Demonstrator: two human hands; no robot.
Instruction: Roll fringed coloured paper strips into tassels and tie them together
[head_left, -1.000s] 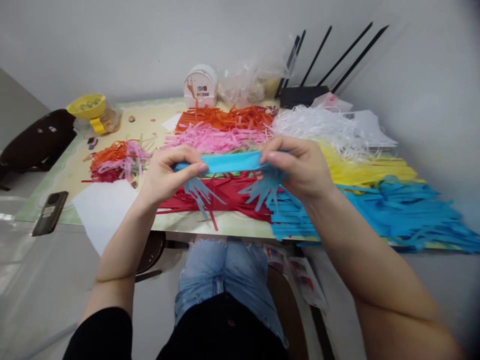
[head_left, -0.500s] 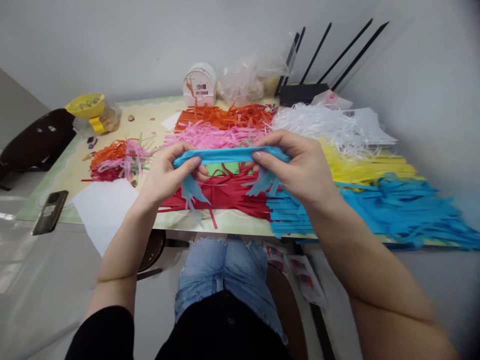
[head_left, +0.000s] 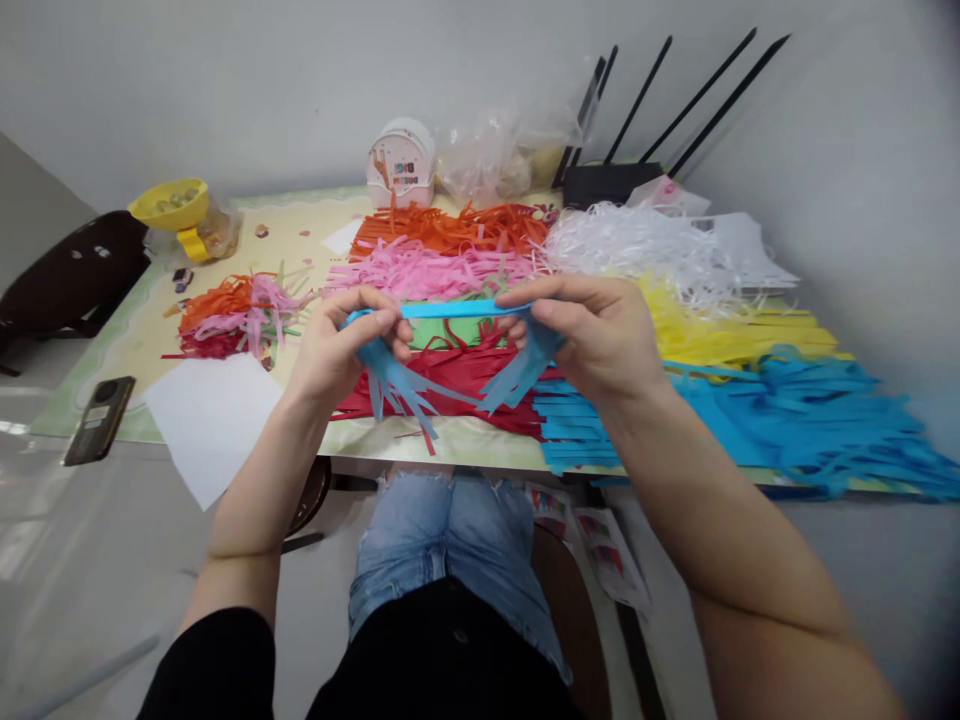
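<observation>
A light-blue fringed strip of tissue paper point(head_left: 450, 310) is stretched level between my two hands above the table. My left hand point(head_left: 349, 340) pinches its left end between thumb and fingers. At the other end, my right hand point(head_left: 589, 325) grips it the same way. Cut fringe dangles below each hand. Beneath lie red fringed paper point(head_left: 450, 385) and a green piece point(head_left: 442, 332), partly hidden by the strip. Pink fringe point(head_left: 442, 268) and orange fringe point(head_left: 457, 230) lie behind. Blue fringed paper point(head_left: 795, 420) spreads beyond my right wrist.
White shreds point(head_left: 630, 250) and yellow fringe point(head_left: 727, 330) lie right. A router point(head_left: 611, 185) stands behind them, near a plastic bag point(head_left: 487, 165) and a round-topped box point(head_left: 401, 165). Left are a mixed fringe bundle point(head_left: 232, 315), white paper point(head_left: 214, 415), a phone point(head_left: 100, 420) and a yellow-topped jar point(head_left: 180, 215).
The band between my hands has become narrower and flatter. More blue fringe hangs below both hands, spread outward. My fingers have shifted their grip slightly.
</observation>
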